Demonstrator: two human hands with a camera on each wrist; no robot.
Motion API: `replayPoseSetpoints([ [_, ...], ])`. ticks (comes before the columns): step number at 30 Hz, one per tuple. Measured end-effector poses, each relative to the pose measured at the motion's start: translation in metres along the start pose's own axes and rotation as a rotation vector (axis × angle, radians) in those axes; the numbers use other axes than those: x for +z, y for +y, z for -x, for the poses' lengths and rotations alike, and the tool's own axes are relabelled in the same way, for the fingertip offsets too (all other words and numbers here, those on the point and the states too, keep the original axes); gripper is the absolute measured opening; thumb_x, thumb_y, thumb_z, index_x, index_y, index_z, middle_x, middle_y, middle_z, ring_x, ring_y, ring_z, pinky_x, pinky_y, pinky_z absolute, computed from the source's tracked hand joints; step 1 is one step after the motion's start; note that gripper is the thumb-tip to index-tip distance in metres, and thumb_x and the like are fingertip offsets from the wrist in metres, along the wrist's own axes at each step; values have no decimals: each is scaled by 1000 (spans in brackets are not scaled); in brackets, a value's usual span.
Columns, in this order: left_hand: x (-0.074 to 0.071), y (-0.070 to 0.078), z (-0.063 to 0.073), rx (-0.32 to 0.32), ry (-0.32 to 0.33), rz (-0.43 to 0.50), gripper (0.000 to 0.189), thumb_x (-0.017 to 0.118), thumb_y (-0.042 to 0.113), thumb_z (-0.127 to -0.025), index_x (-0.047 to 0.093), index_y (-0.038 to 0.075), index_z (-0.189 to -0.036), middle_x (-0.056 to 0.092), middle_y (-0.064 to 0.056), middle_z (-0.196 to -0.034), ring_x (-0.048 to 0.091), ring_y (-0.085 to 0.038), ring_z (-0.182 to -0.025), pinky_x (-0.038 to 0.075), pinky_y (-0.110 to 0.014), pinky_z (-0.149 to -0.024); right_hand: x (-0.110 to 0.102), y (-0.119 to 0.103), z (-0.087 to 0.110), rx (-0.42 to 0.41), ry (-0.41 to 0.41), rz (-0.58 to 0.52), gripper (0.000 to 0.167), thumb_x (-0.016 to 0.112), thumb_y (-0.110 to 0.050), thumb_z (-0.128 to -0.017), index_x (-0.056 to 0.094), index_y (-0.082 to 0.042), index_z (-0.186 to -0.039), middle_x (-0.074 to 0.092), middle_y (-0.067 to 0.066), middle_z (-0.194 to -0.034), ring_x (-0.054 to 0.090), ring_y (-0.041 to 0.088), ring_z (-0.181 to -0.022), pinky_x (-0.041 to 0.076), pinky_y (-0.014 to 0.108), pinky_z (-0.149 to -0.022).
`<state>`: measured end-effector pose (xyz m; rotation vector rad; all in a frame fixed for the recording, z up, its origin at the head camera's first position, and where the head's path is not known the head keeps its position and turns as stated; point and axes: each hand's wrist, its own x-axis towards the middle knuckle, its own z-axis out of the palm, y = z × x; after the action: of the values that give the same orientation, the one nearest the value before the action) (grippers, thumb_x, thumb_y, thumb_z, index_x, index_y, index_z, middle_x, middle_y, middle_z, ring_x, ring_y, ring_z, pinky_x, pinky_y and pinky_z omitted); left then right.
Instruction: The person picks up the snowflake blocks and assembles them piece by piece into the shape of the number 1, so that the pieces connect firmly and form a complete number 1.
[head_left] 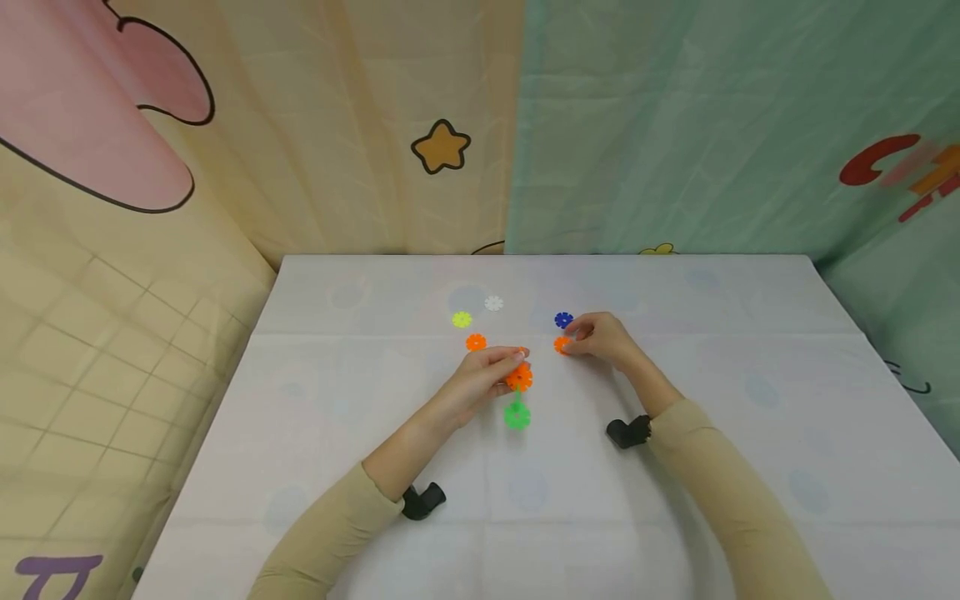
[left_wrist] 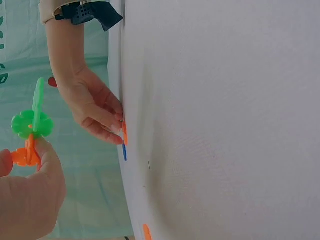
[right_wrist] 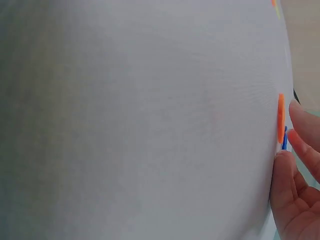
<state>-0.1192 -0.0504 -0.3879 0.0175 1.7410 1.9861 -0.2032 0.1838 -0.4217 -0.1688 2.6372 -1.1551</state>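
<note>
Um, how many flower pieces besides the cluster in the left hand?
5: yellow piece and white piece toward the back; left orange piece beyond the left hand; blue piece and right orange piece by the right hand. Hands may hide others.

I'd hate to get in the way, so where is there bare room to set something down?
The table is bare between the right sleeve and its right edge, and between the left sleeve and its left edge. The middle is crowded: left grip holding joined pieces, right grip, two orange discs, blue disc, yellow disc and white disc.
</note>
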Motion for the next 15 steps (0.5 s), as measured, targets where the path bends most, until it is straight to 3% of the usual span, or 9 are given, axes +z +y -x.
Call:
replayPoseSetpoints([
  [5,1,2,1,5,14,0,37,55,15,-95,54,-5,-126,58,-14,-118,57,-9,-86,50,-26,-82,3,-4,-2,-12,-6,91,27,79,-12,-74,65,2,-92,49,5,-71,44,18,-65,36,26,-56],
  [15,2,4,3,8,0,10,39,54,15,-95,51,-6,-128,51,-20,-129,55,-9,-88,48,-23,-82,7,-7,-4,30,-14,132,30,79,-13,-74,60,0,-93,49,7,-74,45,21,-70,37,26,-59],
])
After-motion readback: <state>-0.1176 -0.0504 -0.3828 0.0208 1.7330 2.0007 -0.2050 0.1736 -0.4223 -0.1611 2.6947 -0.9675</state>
